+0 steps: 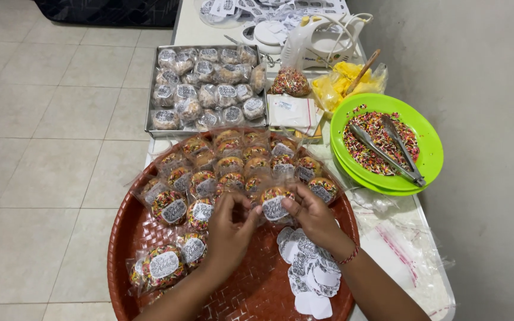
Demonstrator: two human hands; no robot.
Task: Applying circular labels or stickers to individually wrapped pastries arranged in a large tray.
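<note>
Resting between both hands (269,223): wrapped doughnut (274,204)

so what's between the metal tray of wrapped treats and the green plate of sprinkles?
Head view: a flat white packet lies between the metal tray and the green plate, with a small clear bag of sprinkles just behind it.

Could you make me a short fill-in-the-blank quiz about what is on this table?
1. Both hands, the left hand and the right hand, meet over a wrapped treat above the round ____ woven tray.
2. The metal tongs lie on sprinkles in a bright ____ plate.
3. The loose round labels lie in a pile beside the person's ____ wrist.
4. The rectangular metal tray sits ____ from the person than the woven tray.

Missing words: red; green; right; farther
</note>
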